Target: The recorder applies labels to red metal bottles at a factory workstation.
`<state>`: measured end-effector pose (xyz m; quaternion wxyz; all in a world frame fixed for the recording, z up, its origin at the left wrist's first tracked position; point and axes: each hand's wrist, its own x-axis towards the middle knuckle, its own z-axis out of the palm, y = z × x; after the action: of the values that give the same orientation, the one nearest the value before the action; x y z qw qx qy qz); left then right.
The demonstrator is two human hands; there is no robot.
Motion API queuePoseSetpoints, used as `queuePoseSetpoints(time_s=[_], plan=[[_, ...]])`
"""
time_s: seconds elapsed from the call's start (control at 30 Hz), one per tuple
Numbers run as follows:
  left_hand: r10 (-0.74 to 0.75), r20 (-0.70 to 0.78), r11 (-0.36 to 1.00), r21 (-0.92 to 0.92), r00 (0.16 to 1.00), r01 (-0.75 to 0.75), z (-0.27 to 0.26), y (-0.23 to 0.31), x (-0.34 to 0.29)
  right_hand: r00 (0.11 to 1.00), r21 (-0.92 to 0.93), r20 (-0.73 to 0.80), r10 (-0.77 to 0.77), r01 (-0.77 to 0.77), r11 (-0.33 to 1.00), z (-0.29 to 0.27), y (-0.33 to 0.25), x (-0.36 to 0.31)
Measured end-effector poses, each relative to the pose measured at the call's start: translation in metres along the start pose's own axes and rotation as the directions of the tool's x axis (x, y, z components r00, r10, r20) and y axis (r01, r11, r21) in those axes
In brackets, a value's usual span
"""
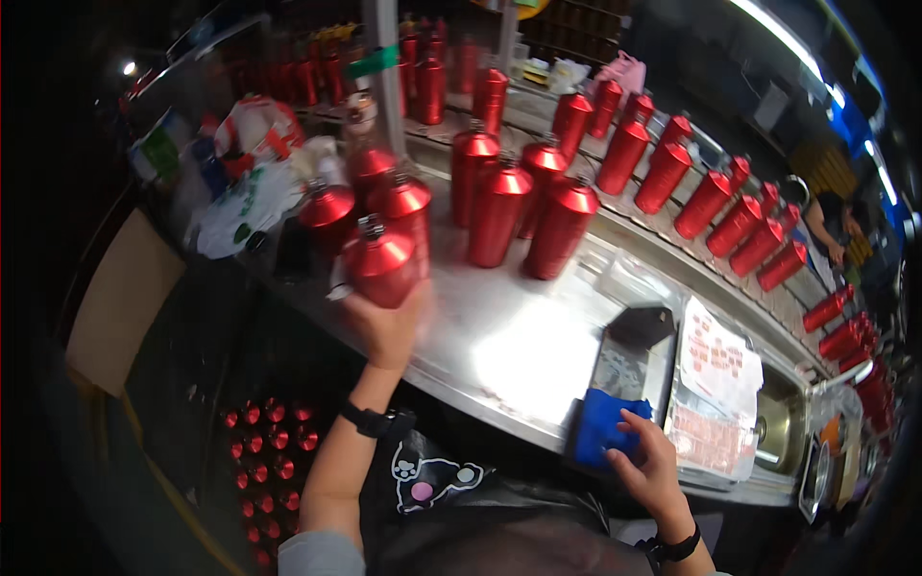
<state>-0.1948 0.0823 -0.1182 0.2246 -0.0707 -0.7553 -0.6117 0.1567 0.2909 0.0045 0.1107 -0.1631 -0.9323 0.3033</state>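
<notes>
My left hand is wrapped round the lower part of a shiny red metal bottle with a narrow threaded neck. Other red bottles stand close behind it at the left end of the metal worktop. A second group of red bottles stands a little to the right. At the front edge, my right hand has its thumb and fingers apart beside a blue cloth. The cloth lies over the near end of a dark open box; whether my fingertips touch it is unclear.
Printed sheets lie right of the box, next to a sink. Behind the worktop, a long conveyor carries rows of red bottles. Plastic bags crowd the left end. Below left, several red bottles stand low down. Another person is far right.
</notes>
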Motion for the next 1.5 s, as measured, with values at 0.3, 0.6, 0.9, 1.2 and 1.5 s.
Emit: queuePoseSetpoints(time_s=[0.3, 0.6, 0.9, 1.2, 1.5], plan=[[0.481, 0.181, 0.874, -0.172, 0.858, -0.454, 0.031, 0.121, -0.015, 0.995, 0.212, -0.079, 0.061, -0.043, 0.976, -0.019, 0.018, -0.022], [0.389, 0.170, 0.917, 0.019, 0.906, -0.397, 0.167, 0.070, 0.051, 0.974, 0.220, -0.214, 0.079, -0.030, 0.975, -0.026, 0.050, -0.063], [0.420, 0.167, 0.902, -0.187, 0.892, -0.390, 0.087, 0.119, -0.012, 0.931, 0.378, -0.230, 0.282, -0.182, 0.908, -0.036, 0.082, -0.078], [-0.162, 0.970, 0.170, -0.154, 0.182, 0.973, 0.064, 0.212, -0.136, 0.936, 0.313, -0.113, -0.334, 0.352, 0.882, -0.040, 0.033, -0.018], [-0.198, 0.977, 0.506, 0.033, 0.079, 0.862, 0.084, 0.238, -0.193, 0.992, 0.160, -0.080, -0.094, 0.105, 0.982, -0.037, 0.058, -0.066]])
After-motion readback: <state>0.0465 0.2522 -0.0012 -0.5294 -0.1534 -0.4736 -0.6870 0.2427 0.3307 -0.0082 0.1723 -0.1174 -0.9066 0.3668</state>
